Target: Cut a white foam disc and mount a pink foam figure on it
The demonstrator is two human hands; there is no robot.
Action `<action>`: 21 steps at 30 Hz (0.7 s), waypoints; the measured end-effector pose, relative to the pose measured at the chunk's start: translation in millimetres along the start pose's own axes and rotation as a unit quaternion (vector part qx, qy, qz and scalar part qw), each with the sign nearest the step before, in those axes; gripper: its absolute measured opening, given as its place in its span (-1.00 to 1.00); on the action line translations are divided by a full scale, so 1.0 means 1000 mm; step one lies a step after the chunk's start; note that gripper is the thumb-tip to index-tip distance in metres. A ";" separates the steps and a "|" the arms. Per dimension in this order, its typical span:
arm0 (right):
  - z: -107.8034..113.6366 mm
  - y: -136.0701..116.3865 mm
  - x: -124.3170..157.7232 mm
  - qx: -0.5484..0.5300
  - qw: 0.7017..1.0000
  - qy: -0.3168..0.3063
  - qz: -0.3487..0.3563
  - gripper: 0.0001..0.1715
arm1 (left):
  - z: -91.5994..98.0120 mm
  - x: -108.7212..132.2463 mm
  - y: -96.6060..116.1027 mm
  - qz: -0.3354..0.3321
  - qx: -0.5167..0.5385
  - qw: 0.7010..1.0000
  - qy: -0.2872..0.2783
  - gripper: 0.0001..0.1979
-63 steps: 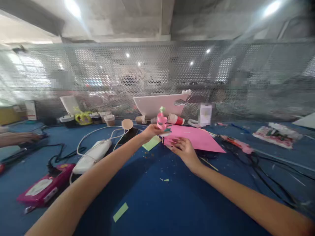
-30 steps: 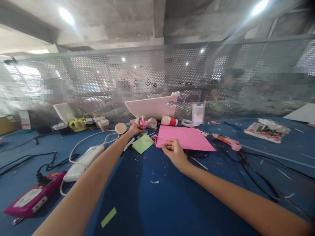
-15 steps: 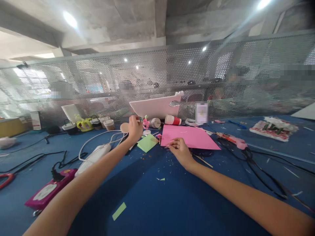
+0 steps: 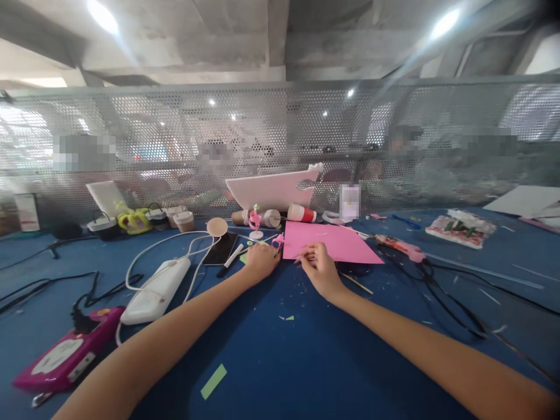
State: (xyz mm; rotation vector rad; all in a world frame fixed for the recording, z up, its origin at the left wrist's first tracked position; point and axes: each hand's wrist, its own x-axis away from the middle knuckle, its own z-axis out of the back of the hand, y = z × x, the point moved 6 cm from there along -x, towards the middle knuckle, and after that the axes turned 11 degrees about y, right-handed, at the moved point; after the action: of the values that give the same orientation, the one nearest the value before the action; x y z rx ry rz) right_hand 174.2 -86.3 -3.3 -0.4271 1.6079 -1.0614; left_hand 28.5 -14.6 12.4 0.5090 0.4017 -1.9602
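My left hand [image 4: 259,262] rests on the blue table [image 4: 306,361] over a green paper piece, fingers curled by a small pink scissors handle [image 4: 277,240]; what it holds is unclear. At the near corner of the pink paper sheet [image 4: 332,242], my right hand [image 4: 318,266] pinches something thin. A small pink paper flower on a white base [image 4: 254,224] stands free behind my left hand.
A phone [image 4: 221,248], a marker [image 4: 231,260], a white power strip [image 4: 155,283] with cables and a magenta case [image 4: 65,356] lie to the left. A glue gun [image 4: 400,247] and black cords are on the right. A white foam board [image 4: 271,189], cups and a perforated metal screen stand behind.
My left hand carried the pink flower away, set it down by the cups, let go, and came back beside the pink sheet. My right hand stayed at the sheet's corner.
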 end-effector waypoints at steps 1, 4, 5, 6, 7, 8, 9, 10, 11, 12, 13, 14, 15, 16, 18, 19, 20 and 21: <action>0.001 -0.003 0.001 0.015 1.000 0.005 0.012 -0.72 | -0.003 -0.001 0.001 -0.013 0.013 1.000 -0.024 -0.68; 0.007 -0.011 0.002 0.101 0.993 0.002 0.054 -0.78 | -0.005 -0.003 0.003 -0.034 0.044 0.998 -0.043 -0.80; 0.008 -0.013 0.002 0.140 0.987 -0.016 0.073 -0.83 | -0.003 -0.003 0.003 -0.032 0.053 0.997 -0.042 -0.81; 0.008 -0.015 0.002 0.175 0.979 -0.039 0.091 -0.87 | -0.001 -0.004 0.001 -0.028 0.064 0.997 -0.038 -0.82; 0.009 -0.016 0.001 0.202 0.972 -0.062 0.108 -0.91 | 0.003 -0.005 -0.002 -0.021 0.075 0.997 -0.031 -0.82; 0.010 -0.017 0.001 0.216 0.965 -0.079 0.123 -0.93 | 0.007 -0.006 -0.006 -0.011 0.086 0.996 -0.019 -0.81; 0.012 -0.018 0.000 0.221 0.962 -0.086 0.138 -0.94 | 0.013 -0.008 -0.012 0.001 0.097 0.995 -0.006 -0.79; 0.014 -0.019 -0.001 0.218 0.960 -0.085 0.152 -0.93 | 0.018 -0.011 -0.017 0.014 0.104 0.994 0.009 -0.75; 0.016 -0.020 -0.002 0.214 0.959 -0.082 0.165 -0.91 | 0.023 -0.014 -0.023 0.034 0.118 0.992 0.026 -0.69; 0.017 -0.020 -0.003 0.209 0.959 -0.079 0.175 -0.88 | 0.028 -0.016 -0.029 0.062 0.146 0.986 0.045 -0.63; 0.018 -0.020 -0.003 0.203 0.959 -0.079 0.180 -0.86 | 0.032 -0.018 -0.034 0.098 0.202 0.972 0.066 -0.59; 0.018 -0.020 -0.003 0.194 0.962 -0.079 0.178 -0.84 | 0.033 -0.018 -0.037 0.137 0.285 0.945 0.083 -0.57; 0.018 -0.019 -0.003 0.180 0.965 -0.082 0.171 -0.83 | 0.032 -0.017 -0.038 0.172 0.382 0.903 0.093 -0.58; 0.018 -0.020 -0.002 0.164 0.969 -0.083 0.164 -0.84 | 0.030 -0.016 -0.033 0.192 0.475 0.854 0.093 -0.59; 0.019 -0.023 -0.001 0.127 0.977 -0.071 0.156 -0.87 | 0.024 -0.009 -0.016 0.198 0.592 0.778 0.068 -0.59; 0.021 -0.025 -0.002 0.105 0.981 -0.060 0.153 -0.87 | 0.020 -0.003 -0.007 0.210 0.623 0.751 0.060 -0.58; 0.022 -0.028 -0.002 0.082 0.985 -0.047 0.146 -0.86 | 0.016 0.003 0.003 0.214 0.647 0.731 0.035 -0.57; 0.024 -0.029 -0.004 0.058 0.989 -0.033 0.132 -0.84 | 0.013 0.009 0.014 0.210 0.666 0.716 0.010 -0.56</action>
State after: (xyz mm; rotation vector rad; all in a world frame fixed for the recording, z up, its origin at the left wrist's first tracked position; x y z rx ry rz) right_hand 189.9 -108.9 22.8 -0.1628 1.4873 -0.9232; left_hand 35.9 -33.7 17.7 1.3580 -1.1719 -1.4840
